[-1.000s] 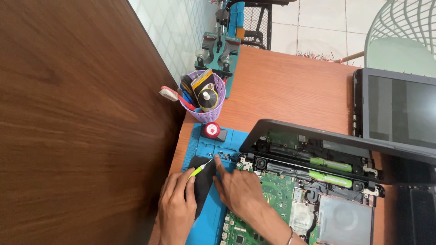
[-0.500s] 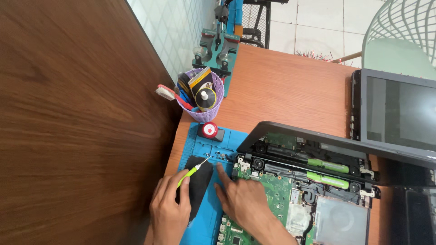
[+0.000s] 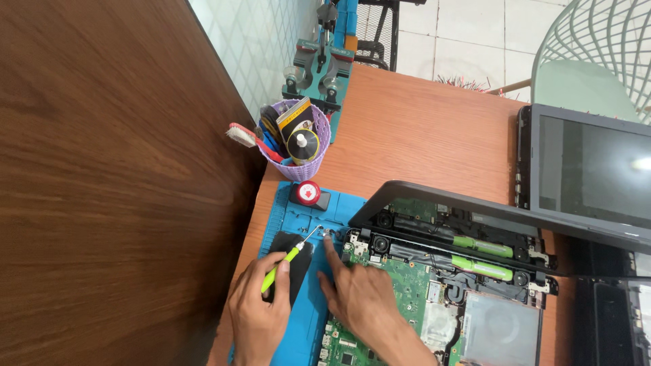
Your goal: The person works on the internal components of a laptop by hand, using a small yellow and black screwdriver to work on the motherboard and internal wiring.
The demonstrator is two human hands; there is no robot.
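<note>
Screwdriver [image 3: 288, 261], a slim precision one with a yellow-green handle, lay gripped in the left hand [image 3: 261, 313], the fingers curled narrowly around the handle; its long axis ran up and to the right, the metal tip ending just left of the opened laptop's corner. The opened laptop [image 3: 434, 285], its green circuit board bare and its lid propped low, took up the lower right, resting partly on a blue repair mat [image 3: 308, 318]. The right hand [image 3: 359, 301] lay flat on mat and board, index finger stretched toward the tip, so both hands met near the same spot, the left one holding the tool. A black pad [image 3: 298, 252] sat under the left fingers. Farther off on the orange-brown table [image 3: 420, 135] stood a purple tool basket [image 3: 298, 146], beside a dark wooden wall [image 3: 102, 169].
</note>
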